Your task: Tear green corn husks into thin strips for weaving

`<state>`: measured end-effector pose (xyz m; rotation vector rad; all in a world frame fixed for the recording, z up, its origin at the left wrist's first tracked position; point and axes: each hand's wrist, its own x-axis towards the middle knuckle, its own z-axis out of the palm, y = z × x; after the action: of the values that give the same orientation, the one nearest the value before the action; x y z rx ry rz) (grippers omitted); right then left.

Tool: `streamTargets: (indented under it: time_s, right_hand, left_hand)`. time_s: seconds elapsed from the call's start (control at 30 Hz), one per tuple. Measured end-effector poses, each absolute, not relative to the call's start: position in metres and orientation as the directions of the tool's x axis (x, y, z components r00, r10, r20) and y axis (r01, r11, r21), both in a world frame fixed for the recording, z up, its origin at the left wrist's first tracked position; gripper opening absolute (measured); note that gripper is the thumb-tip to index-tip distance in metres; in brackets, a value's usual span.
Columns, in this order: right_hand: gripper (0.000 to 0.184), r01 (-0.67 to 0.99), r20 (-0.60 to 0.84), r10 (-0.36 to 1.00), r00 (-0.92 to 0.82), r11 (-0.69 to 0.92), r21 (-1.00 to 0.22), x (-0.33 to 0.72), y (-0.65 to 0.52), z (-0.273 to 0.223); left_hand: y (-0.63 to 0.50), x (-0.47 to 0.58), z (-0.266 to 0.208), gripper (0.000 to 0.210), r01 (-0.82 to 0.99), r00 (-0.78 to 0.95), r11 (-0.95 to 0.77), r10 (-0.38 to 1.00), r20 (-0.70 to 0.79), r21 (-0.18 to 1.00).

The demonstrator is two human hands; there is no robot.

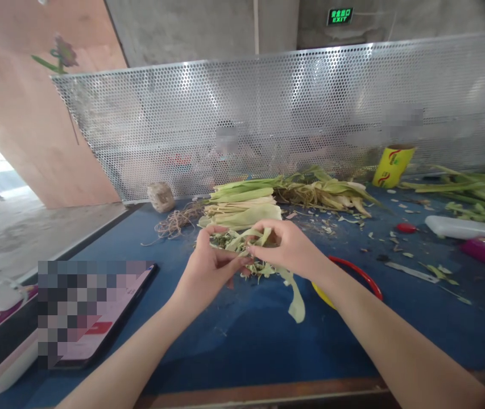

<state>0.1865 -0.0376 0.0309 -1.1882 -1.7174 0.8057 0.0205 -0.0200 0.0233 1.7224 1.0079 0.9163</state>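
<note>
Near the middle of the table, my left hand is closed, thumb and fingers pinching a bunch of pale green leaf strips. Opposite it, my right hand pinches the same bunch by a strip, and the fingertips of both hands nearly meet. One loose strip end hangs down below my right hand onto the blue table. Just beyond the hands lies a stack of flat green and straw-coloured leaves. Part of the bunch is hidden by my fingers.
Left of the stack lie tangled brown twine and a whitish ball. A tablet-like screen lies near left. A red and yellow curved object is partly under my right forearm. A yellow roll stands by the perforated metal screen.
</note>
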Motion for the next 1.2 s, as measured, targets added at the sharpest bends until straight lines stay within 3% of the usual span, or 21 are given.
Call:
streamTargets:
  time_s: [0.2, 0.4, 0.57, 0.77, 0.93, 1.1, 1.2]
  right_hand:
    - [0.018, 0.167, 0.304, 0.948, -0.09, 0.316, -0.934, 0.195, -0.033, 0.032]
    - [0.021, 0.131, 0.232, 0.956, -0.181, 0.258, -0.957, 0.191, -0.036, 0.033]
    - [0.019, -0.036, 0.298, 0.954, -0.03, 0.297, -0.954, 0.198, -0.033, 0.034]
    - [0.017, -0.198, 0.335, 0.937, 0.103, 0.349, -0.916, 0.215, -0.029, 0.039]
    - [0.016, -0.039, 0.349, 0.929, 0.122, 0.356, -0.934, 0.214, -0.031, 0.041]
    - [0.016, 0.203, 0.399, 0.897, -0.189, 0.434, -0.878, 0.197, -0.037, 0.038]
    - [0.012, 0.275, 0.368, 0.885, -0.286, 0.444, -0.853, 0.186, -0.041, 0.033]
  left_hand:
    - [-0.022, 0.02, 0.029, 0.045, 0.182, 0.391, -0.221, 0.91, 0.136, 0.958]
    - [-0.022, 0.021, 0.027, 0.043, 0.136, 0.428, -0.245, 0.888, 0.167, 0.96]
    - [-0.025, 0.017, 0.033, 0.035, 0.113, 0.428, -0.26, 0.884, 0.189, 0.959]
    - [-0.025, 0.009, 0.036, 0.027, -0.02, 0.426, -0.352, 0.844, 0.327, 0.936]
    - [-0.021, 0.002, 0.035, 0.028, -0.023, 0.525, -0.365, 0.788, 0.322, 0.931]
    - [-0.025, 0.003, 0.038, 0.033, 0.265, 0.553, -0.498, 0.78, 0.292, 0.826]
    - [-0.027, 0.01, 0.034, 0.037, 0.227, 0.577, -0.479, 0.768, 0.279, 0.848]
